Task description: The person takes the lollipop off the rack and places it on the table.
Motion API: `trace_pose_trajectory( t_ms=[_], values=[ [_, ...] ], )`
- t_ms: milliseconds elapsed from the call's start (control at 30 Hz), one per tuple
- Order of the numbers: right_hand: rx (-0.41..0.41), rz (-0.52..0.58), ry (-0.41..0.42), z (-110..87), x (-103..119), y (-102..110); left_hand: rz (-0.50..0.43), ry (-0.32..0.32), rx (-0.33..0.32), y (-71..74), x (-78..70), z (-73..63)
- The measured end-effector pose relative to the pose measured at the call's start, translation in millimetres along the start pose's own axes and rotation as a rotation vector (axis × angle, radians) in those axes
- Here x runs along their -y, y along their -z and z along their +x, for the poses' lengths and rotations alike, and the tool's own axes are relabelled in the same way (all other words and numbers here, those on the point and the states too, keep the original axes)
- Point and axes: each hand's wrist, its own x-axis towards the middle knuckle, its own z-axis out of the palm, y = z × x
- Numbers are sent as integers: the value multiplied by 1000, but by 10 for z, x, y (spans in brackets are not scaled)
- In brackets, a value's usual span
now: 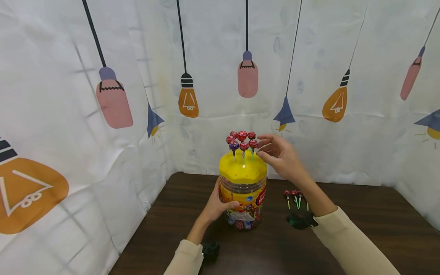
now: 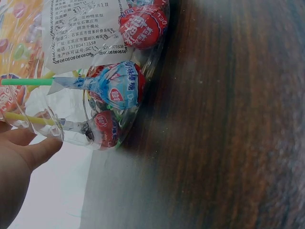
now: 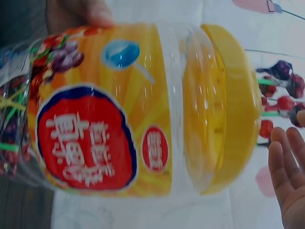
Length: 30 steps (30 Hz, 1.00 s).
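A clear plastic candy jar [image 1: 242,206] with a yellow lid [image 1: 242,168] stands upright on the table, lollipops visible through its lower wall. Several wrapped lollipops [image 1: 243,146] stick up from the lid in a ring, mostly red, one purple. My left hand [image 1: 218,206] grips the jar's left side, its thumb across the front label [image 3: 86,138]; its other fingers are largely hidden behind the jar. At the lid's right edge, my right hand [image 1: 280,154] has its fingers loosely bent beside the lollipops, with nothing visible between thumb and fingertips.
Several loose lollipops [image 1: 295,195] lie on the dark wooden table [image 1: 361,221] right of the jar, partly behind the right forearm. A white cloth [image 1: 213,141] printed with hanging lamps rises along the table's back and sides.
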Motion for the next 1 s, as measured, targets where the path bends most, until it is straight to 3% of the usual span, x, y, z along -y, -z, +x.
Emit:
trace_pose_trajectory(
  t_ms=[200,533,767,1000],
  values=[
    [-18,52,6,46,5,-131,8,39,-18,-8,-7,-14],
    [-59,94,59,59,-10,-188,4,17,-10,-10,1,-15],
    [-153,166,94,81,80,-75,3,-10,-1,4,27,-7],
    [-174,213,68,-18,71,133,0,-24,3,6,31,-3]
  ],
)
